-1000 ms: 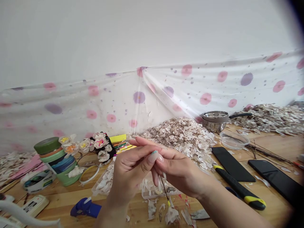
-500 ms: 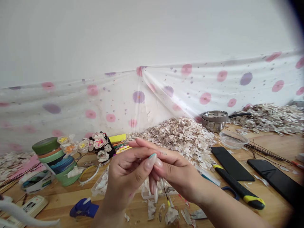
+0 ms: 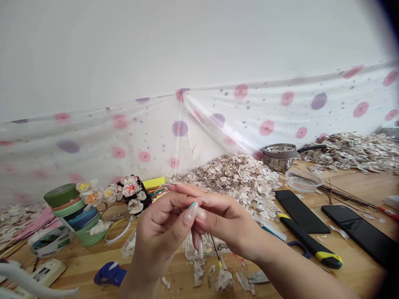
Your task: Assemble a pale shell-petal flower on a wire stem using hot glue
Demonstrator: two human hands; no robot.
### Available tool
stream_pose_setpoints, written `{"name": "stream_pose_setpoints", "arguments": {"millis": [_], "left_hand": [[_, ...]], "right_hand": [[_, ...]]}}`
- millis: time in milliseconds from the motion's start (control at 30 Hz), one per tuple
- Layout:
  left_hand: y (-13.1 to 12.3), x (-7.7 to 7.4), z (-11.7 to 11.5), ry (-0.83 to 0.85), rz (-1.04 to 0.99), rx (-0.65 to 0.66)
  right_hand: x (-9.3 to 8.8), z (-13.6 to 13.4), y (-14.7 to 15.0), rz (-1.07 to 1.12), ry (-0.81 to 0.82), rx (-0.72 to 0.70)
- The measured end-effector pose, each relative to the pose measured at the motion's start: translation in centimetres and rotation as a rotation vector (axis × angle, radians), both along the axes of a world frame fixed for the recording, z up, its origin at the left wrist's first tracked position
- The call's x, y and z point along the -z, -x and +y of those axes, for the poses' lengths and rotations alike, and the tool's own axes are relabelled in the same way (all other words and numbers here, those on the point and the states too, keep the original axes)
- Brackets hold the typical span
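Observation:
My left hand (image 3: 160, 232) and my right hand (image 3: 229, 222) meet above the table, fingers closed and thumb tips touching. A tiny teal spot shows at the pinched fingertips; whether it is a held piece or part of a nail I cannot tell. Below the hands a thin dark stem with a yellow band runs down to a pale petal flower (image 3: 223, 280). Its upper end disappears behind the fingers, so its hold is hidden. Behind the hands sits a clear plastic box (image 3: 190, 252), partly covered. Loose pale petals (image 3: 198, 272) lie on the wood nearby.
A large petal heap (image 3: 237, 178) stands behind. To the right are a black-and-yellow cutter (image 3: 308, 241), a phone (image 3: 355, 230), a clear dish (image 3: 304, 181) and a steel pan (image 3: 279, 158). Leftward are tape rolls (image 3: 64, 195), finished flowers (image 3: 130, 189) and a blue tape dispenser (image 3: 109, 274).
Both hands have shifted slightly left in view, still pinched together. The whole view has moved a little, and more of the dark stem shows beneath the right hand.

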State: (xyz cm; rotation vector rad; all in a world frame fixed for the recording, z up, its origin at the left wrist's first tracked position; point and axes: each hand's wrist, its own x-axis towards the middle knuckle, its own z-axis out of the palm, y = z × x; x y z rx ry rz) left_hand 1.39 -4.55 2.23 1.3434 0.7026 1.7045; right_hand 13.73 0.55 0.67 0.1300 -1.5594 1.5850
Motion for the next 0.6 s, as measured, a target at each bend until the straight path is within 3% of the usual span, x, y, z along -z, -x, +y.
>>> {"name": "stream_pose_setpoints", "arguments": {"millis": [167, 333, 500, 600], "left_hand": [[1.4, 0.4, 0.8, -0.087, 0.103, 0.066], [1.5, 0.4, 1.1, -0.119, 0.127, 0.21], [0.4, 0.6, 0.9, -0.091, 0.031, 0.109], [0.1, 0.7, 0.7, -0.168, 0.099, 0.087]], "right_hand": [[0.0, -0.2, 0.1, -0.032, 0.012, 0.057], [-0.2, -0.3, 0.1, -0.035, 0.095, -0.002], [-0.3, -0.2, 0.0, -0.005, 0.118, -0.045], [-0.4, -0.2, -0.2, -0.002, 0.101, -0.046]]}}
